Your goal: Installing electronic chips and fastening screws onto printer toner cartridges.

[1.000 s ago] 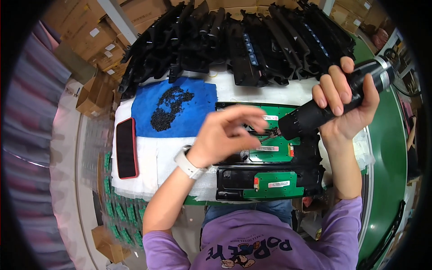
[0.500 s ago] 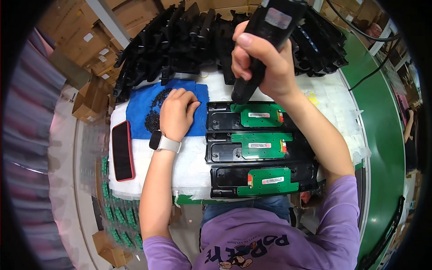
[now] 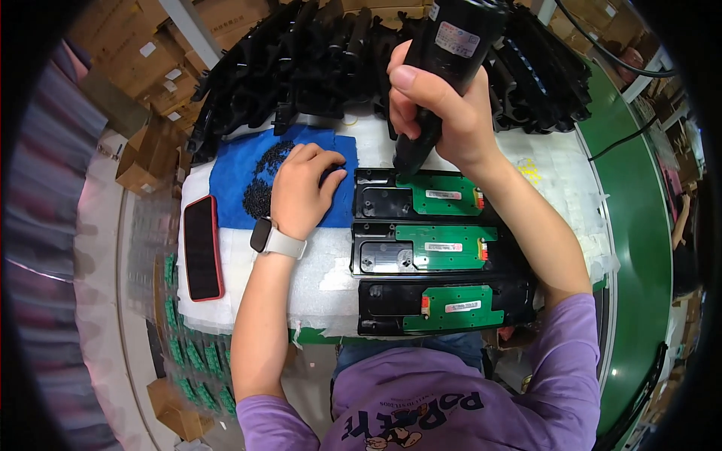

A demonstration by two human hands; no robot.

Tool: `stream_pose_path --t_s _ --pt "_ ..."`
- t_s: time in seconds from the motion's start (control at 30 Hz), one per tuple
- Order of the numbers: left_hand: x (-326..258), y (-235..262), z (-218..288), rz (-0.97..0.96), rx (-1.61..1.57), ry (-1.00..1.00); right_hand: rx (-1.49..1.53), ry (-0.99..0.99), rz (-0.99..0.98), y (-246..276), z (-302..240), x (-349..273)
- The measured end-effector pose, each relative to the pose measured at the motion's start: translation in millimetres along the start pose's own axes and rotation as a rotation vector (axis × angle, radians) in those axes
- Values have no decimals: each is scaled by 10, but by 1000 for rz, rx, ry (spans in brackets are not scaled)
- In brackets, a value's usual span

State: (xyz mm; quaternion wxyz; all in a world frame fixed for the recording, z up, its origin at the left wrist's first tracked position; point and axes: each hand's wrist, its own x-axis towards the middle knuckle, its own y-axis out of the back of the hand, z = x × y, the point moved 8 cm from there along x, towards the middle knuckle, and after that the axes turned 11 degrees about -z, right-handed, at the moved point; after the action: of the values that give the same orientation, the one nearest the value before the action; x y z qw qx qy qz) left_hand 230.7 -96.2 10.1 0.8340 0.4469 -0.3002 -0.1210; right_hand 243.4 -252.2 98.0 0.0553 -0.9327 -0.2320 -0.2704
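Note:
My right hand grips a black electric screwdriver, tilted with its lower end at the upper left of the farthest circuit board. That green board lies in a long black plastic housing. Two more black housings, the middle one and the nearest one, each hold a green board. My left hand rests on a blue cloth, fingers curled, next to a pile of small black screws. Whatever its fingertips hold is hidden.
Stacked black plastic parts line the table's far side. A red-edged phone lies at the left on the white padding. Small yellow bits lie to the right. Cardboard boxes stand beyond the table's left edge.
My left hand has shifted slightly and its thumb and fingers look more spread around a gap. The view has moved a little; the screwdriver stays over the farthest board.

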Motion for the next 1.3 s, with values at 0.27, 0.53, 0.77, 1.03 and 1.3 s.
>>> stream_pose_path --t_s 0.27,0.53,0.77,1.03,1.3 --pt "56 -93 3 -30 72 14 -7 -5 -25 -40 51 47" --pt "39 -23 34 124 90 85 41 -13 -95 -101 108 65" --pt "-44 -203 82 58 -694 262 56 19 -153 -140 -94 -38" --pt "-89 -299 506 -126 -1286 226 447 299 -112 173 -665 -361" --pt "-127 -377 556 -199 -1375 221 515 300 -65 245 -698 -515"
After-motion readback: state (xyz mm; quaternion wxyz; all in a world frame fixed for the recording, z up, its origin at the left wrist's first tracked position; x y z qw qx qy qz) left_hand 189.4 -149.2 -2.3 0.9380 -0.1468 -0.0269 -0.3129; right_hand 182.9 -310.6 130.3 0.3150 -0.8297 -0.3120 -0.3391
